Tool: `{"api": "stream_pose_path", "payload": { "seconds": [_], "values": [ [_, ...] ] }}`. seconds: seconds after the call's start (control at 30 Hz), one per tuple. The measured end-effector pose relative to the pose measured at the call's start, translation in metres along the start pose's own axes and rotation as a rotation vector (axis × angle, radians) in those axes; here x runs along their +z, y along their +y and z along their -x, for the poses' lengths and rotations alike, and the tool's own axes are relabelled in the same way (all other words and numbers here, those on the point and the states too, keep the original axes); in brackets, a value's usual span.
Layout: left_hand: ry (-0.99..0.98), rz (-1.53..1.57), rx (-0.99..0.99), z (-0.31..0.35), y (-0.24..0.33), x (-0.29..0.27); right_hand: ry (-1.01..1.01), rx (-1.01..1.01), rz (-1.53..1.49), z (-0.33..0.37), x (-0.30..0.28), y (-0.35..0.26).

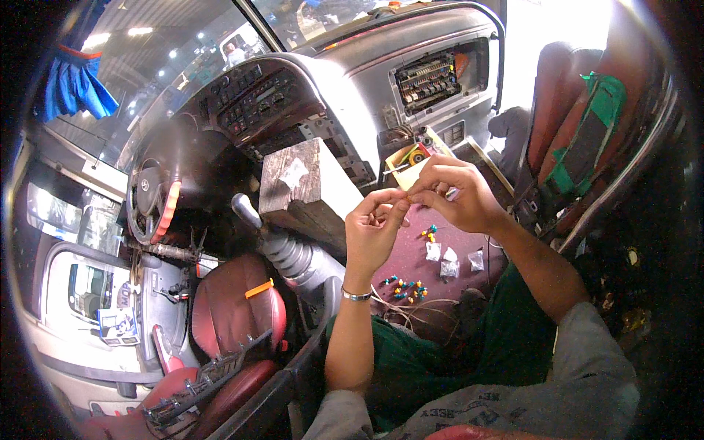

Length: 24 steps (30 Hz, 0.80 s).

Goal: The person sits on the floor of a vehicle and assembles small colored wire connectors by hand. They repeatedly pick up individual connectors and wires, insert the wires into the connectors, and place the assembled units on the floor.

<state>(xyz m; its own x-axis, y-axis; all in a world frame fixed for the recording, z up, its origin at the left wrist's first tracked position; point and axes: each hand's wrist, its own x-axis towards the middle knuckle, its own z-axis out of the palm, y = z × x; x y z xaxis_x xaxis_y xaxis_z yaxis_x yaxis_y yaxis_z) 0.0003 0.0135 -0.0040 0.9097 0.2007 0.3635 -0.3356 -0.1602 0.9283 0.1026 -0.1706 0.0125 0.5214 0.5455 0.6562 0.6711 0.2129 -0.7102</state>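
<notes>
Visibly, at 2 o'clock from the left hand (pixel 371 233) and 9 from the right hand (pixel 462 196), both pinching it, sat a tiny orange piece (pixel 409 197), shape unclear.

Below us spreads a maroon floor (pixel 402 253) — on it we see small yellow and teal pieces (pixel 419 292) in two groups, a few whitish packets (pixel 449 268) near the upper group, and pale cables (pixel 400 307) beside the lower.
</notes>
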Motion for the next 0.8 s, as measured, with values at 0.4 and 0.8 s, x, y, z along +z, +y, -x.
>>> {"api": "stream_pose_path", "payload": {
  "seconds": [0.4, 0.8],
  "values": [
    [-0.118, 0.002, 0.081, -0.002, -0.013, -0.017, -0.107, 0.204, -0.213, 0.021, 0.003, 0.028],
    [-0.101, 0.107, 0.075, 0.000, -0.011, -0.006, -0.098, 0.187, -0.179, 0.019, 0.007, 0.026]
  ]
}}
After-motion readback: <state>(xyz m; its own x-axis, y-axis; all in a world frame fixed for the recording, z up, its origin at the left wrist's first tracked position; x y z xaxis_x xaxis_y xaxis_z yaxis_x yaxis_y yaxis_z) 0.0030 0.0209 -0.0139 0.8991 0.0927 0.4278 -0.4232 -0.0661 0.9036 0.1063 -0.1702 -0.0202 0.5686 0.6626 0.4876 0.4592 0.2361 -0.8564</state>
